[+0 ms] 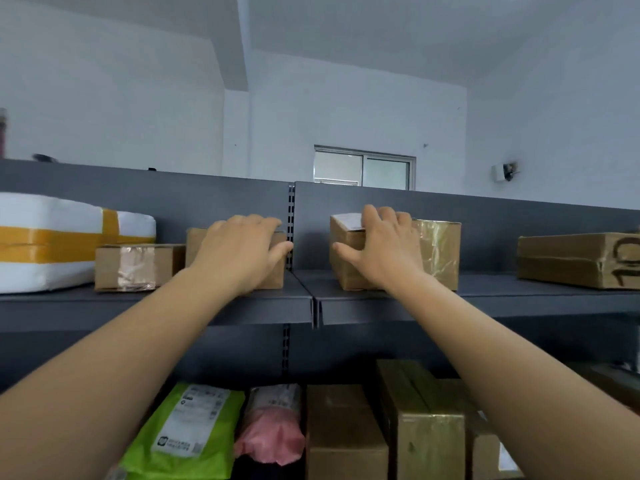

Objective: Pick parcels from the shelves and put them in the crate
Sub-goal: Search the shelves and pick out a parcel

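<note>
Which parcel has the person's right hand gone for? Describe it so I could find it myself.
Find the upper grey shelf, right of the slotted centre post. The first cardboard box there, under the right hand, is it: shiny clear tape wraps its right end and a white label sits on top, unlike the flatter scrawled-on box further right.

Two taped cardboard parcels stand upright at mid-frame on the upper shelf [519, 289]. The left parcel [273, 268] is smaller. The right parcel [438, 251] bears glossy tape.

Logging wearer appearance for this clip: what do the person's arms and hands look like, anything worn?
Both forearms are bare, no sleeves in view. The left hand and right hand wear no gloves; no rings, watch or bands are visible.
</note>
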The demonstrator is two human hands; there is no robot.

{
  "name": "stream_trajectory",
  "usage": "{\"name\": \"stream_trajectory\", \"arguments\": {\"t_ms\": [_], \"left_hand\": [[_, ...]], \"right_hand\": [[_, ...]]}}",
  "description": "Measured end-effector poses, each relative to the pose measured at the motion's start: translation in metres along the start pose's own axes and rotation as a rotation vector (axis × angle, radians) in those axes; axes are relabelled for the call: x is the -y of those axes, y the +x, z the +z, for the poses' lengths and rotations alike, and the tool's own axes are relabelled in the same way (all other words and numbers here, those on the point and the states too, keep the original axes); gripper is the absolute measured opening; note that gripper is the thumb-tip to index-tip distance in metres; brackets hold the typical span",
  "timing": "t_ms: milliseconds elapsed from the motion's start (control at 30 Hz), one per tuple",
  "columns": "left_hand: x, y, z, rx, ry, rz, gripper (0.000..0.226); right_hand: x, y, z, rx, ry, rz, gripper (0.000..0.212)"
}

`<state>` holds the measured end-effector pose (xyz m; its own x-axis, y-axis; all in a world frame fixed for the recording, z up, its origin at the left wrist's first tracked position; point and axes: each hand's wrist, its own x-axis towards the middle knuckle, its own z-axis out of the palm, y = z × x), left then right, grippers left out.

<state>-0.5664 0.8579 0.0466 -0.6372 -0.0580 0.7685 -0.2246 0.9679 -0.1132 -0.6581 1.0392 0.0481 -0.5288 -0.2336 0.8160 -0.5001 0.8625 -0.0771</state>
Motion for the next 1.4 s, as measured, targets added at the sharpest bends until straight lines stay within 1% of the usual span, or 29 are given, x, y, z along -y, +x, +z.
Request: {"name": "stream_trajectory", "arguments": {"t_ms": [100, 300, 367, 400, 467, 533, 633, 700, 767, 867, 1000, 1033, 1100, 1200, 1267, 1300, 1367, 1400], "left_hand": [[-0.005, -0.003, 0.011, -0.028, 0.059, -0.019, 0.046], [-0.009, -0.002, 0.012, -0.036, -0.004, -0.061, 0.044], [-0.015, -0.006, 0.011, -0.092, -0.033, -0.038, 0.044], [-0.021, -0.009, 0.009, -0.131, -0.069, -0.016, 0.044], [-0.038, -0.014, 0.003, -0.175, -0.197, 0.025, 0.044], [-0.054, -0.017, 0.001, -0.154, -0.338, 0.064, 0.048], [-0.065, -0.018, 0.002, -0.116, -0.466, 0.099, 0.054], [-0.063, -0.019, 0.004, -0.097, -0.475, 0.085, 0.055], [-0.059, -0.02, 0.005, -0.083, -0.47, 0.085, 0.06], [-0.052, -0.018, 0.006, -0.069, -0.496, 0.099, 0.067], [-0.046, -0.01, 0.005, -0.123, -0.367, 0.084, 0.075], [-0.045, -0.008, 0.005, -0.142, -0.33, 0.082, 0.073], [-0.043, -0.002, 0.007, -0.154, -0.262, 0.087, 0.061], [-0.043, 0.007, 0.011, -0.128, -0.167, 0.078, 0.051], [-0.043, 0.009, 0.013, -0.123, -0.131, 0.071, 0.047], [-0.043, 0.01, 0.015, -0.122, -0.127, 0.065, 0.045], [-0.043, 0.012, 0.018, -0.117, -0.139, 0.045, 0.041], [-0.043, 0.013, 0.02, -0.115, -0.144, 0.035, 0.04]], "right_hand": [[-0.002, -0.003, 0.002, 0.0, 0.183, -0.003, 0.062], [-0.012, -0.02, 0.01, -0.22, 0.485, -0.048, 0.056], [-0.013, -0.032, 0.013, -0.311, 0.545, -0.089, 0.064], [-0.013, -0.037, 0.014, -0.328, 0.579, -0.101, 0.072], [-0.014, -0.044, 0.016, -0.303, 0.653, -0.105, 0.094], [-0.013, -0.048, 0.017, -0.253, 0.75, -0.085, 0.11], [-0.014, -0.049, 0.015, -0.171, 0.906, 0.025, 0.125], [-0.013, -0.049, 0.013, -0.103, 0.937, 0.079, 0.128], [-0.011, -0.048, 0.01, -0.054, 0.945, 0.084, 0.119], [-0.008, -0.044, 0.005, -0.016, 0.928, 0.048, 0.087], [-0.004, -0.032, 0.001, -0.013, 0.818, 0.007, 0.063], [-0.003, -0.03, 0.0, -0.016, 0.812, 0.002, 0.058], [-0.003, -0.026, 0.002, 0.004, 0.841, 0.023, 0.052], [-0.008, -0.028, 0.005, 0.063, 0.844, 0.03, 0.054], [-0.019, -0.031, 0.001, -0.007, 0.735, -0.024, 0.055], [-0.026, -0.03, -0.005, -0.094, 0.652, -0.037, 0.054], [-0.046, -0.025, -0.016, -0.288, 0.478, 0.01, 0.056], [-0.057, -0.02, -0.02, -0.335, 0.405, 0.072, 0.061]]}}
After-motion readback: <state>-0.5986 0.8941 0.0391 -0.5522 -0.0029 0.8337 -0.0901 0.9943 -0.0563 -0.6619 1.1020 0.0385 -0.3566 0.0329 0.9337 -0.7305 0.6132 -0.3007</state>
